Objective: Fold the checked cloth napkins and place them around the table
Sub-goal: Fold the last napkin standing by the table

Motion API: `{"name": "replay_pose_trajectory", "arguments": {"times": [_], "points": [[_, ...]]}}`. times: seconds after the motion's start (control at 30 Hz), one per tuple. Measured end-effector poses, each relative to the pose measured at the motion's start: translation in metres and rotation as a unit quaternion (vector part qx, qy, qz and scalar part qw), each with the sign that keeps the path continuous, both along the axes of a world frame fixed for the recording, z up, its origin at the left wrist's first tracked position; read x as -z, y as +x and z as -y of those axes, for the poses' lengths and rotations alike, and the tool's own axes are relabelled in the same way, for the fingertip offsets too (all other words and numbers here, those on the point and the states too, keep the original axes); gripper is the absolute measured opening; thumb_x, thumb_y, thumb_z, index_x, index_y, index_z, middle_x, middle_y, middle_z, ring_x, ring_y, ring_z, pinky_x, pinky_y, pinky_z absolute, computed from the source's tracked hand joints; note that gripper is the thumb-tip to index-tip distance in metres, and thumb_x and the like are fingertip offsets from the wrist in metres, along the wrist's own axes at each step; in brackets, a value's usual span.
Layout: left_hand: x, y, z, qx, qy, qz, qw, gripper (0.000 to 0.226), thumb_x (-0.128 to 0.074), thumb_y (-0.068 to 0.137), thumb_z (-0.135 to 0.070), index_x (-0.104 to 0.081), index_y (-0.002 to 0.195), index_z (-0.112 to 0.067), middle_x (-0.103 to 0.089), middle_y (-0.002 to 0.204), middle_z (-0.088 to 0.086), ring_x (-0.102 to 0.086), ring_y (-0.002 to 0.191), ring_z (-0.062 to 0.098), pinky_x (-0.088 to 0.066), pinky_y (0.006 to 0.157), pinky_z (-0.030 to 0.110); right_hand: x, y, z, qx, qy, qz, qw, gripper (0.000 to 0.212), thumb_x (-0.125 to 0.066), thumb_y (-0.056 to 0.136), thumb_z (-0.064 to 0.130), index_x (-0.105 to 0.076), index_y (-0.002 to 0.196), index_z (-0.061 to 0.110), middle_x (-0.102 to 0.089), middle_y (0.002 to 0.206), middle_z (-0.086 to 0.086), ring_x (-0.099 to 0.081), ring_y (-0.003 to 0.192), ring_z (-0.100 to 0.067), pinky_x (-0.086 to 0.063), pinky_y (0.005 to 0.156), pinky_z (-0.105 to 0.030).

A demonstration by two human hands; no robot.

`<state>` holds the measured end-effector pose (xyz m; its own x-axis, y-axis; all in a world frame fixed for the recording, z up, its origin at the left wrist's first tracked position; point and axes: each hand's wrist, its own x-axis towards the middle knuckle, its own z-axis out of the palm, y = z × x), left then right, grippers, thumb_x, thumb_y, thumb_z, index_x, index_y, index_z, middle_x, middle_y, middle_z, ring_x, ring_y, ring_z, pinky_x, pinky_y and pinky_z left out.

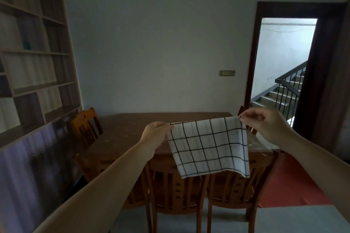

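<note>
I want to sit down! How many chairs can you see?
4: two near chairs side by side at the table's front, one at its left, one behind the napkin. Others may be hidden.

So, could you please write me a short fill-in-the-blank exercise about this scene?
1. Both hands hold the napkin by its ____ corners.
2. The napkin hangs in front of a wooden ____.
3. The left hand and right hand each ____ a corner.
4. The doorway on the right shows a ____.

Missing words: top; table; pinch; staircase

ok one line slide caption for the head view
Both hands, left and right, pinch a checked napkin by its top corners above the wooden table.
</note>
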<state>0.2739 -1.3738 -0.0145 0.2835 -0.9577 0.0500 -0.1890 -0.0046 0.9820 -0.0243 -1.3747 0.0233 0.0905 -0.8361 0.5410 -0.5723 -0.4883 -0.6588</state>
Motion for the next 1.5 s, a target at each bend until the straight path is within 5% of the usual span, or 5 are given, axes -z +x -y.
{"name": "replay_pose_trajectory", "arguments": {"times": [0.27, 0.63, 0.9, 1.1, 1.5], "points": [[-0.023, -0.062, -0.009, 0.212, -0.131, 0.281, 0.927, 0.048, -0.075, 0.081, -0.045, -0.064, 0.121, -0.023, -0.067, 0.098, -0.012, -0.062, 0.088, 0.005, -0.049, 0.080, 0.025, -0.019, 0.049, -0.006, -0.124, 0.015, -0.085, 0.989, 0.011, -0.069, 0.087, 0.014, -0.072, 0.085, 0.024, -0.073, 0.080, 0.009, -0.067, 0.076, 0.000, -0.052, 0.070, -0.011], [-0.010, -0.039, 0.006, 0.152, -0.079, 0.010, 0.985, 0.015, -0.071, 0.088, -0.023, -0.078, 0.095, -0.012, -0.078, 0.091, 0.007, -0.075, 0.086, 0.024, -0.060, 0.083, 0.040, 0.028, 0.000, 0.006, -0.073, 0.083, -0.154, 0.982, 0.060, -0.059, 0.054, 0.088, -0.058, 0.097, 0.047, -0.063, 0.101, 0.025, -0.063, 0.098, -0.001, -0.056, 0.087, -0.040], [-0.013, -0.038, 0.003, 0.200, -0.115, 0.075, 0.970, 0.022, -0.069, 0.089, -0.020, -0.068, 0.111, -0.027, -0.076, 0.096, -0.005, -0.072, 0.088, 0.007, -0.058, 0.077, 0.024, 0.017, 0.001, 0.008, -0.104, 0.051, -0.025, 0.993, 0.018, -0.074, 0.082, 0.025, -0.075, 0.077, 0.042, -0.075, 0.083, 0.009, -0.069, 0.082, -0.008, -0.055, 0.086, -0.037], [-0.031, -0.041, -0.004, 0.200, -0.243, 0.303, 0.899, 0.042, -0.070, 0.088, -0.027, -0.053, 0.125, -0.040, -0.062, 0.089, -0.011, -0.042, 0.048, 0.003, -0.037, 0.050, 0.012, 0.004, -0.002, 0.012, -0.129, 0.050, -0.010, 0.990, 0.014, -0.077, 0.078, 0.022, -0.077, 0.072, 0.035, -0.075, 0.076, 0.007, -0.068, 0.076, -0.006, -0.053, 0.080, -0.030], [-0.053, -0.035, -0.003, 0.213, -0.240, 0.408, 0.855, 0.009, -0.073, 0.086, -0.032, -0.075, 0.094, -0.032, -0.073, 0.097, -0.017, -0.066, 0.091, -0.003, -0.054, 0.084, 0.020, -0.009, -0.011, 0.013, -0.106, 0.052, -0.077, 0.990, 0.004, -0.078, 0.076, 0.033, -0.077, 0.073, 0.035, -0.074, 0.072, 0.005, -0.068, 0.071, -0.010, -0.053, 0.078, -0.035]]}}
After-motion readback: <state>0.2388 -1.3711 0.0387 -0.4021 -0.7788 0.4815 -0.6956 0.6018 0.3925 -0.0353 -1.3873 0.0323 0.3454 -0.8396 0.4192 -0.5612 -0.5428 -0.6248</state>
